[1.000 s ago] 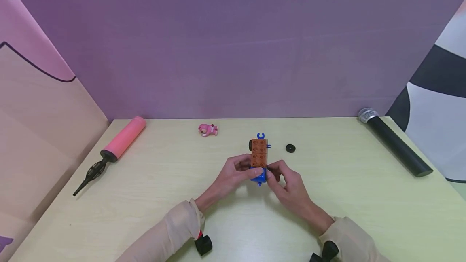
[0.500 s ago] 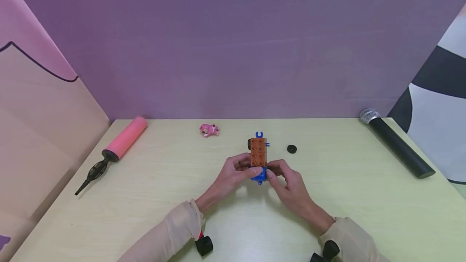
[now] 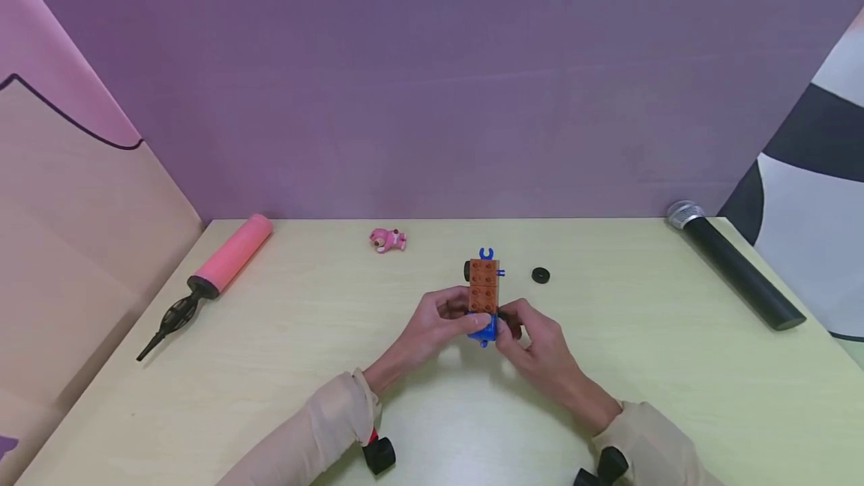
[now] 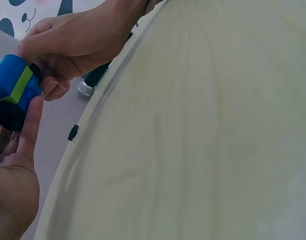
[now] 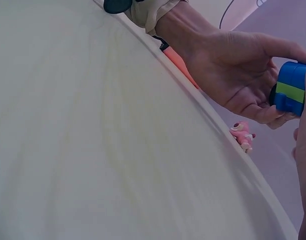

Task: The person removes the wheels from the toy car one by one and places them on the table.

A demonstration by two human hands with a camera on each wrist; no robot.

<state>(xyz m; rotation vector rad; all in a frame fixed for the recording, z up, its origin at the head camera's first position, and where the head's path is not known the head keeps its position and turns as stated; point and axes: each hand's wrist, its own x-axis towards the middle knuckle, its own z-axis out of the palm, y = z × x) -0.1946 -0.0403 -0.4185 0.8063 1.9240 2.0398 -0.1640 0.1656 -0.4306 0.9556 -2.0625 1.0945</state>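
A toy car [image 3: 483, 287] with an orange-brown studded top and a blue front end is held above the table between both hands. The left hand [image 3: 445, 317] grips its blue end, thumb on top. At the car's right side, the fingers of the right hand [image 3: 536, 340] pinch a black wheel [image 4: 35, 71] against the blue end. Another black wheel [image 4: 9, 116] sits on the opposite side, by the left hand's fingers. A third wheel [image 3: 466, 271] is at the far left of the car. Across from it, a blue axle stub [image 3: 501, 273] sticks out bare.
A loose black wheel [image 3: 541, 275] lies right of the car on the pale table [image 3: 304, 283]. A pink bear figure [image 3: 388, 240] lies near the back edge. The pink hand pump [image 3: 232, 255] is at left, a black microphone [image 3: 739, 268] at right. A purple wall [image 3: 432, 81] stands behind.
Over the last half second the car and both hands have shifted very slightly right and nearer the person. The grip on the car and the wheel looks the same.
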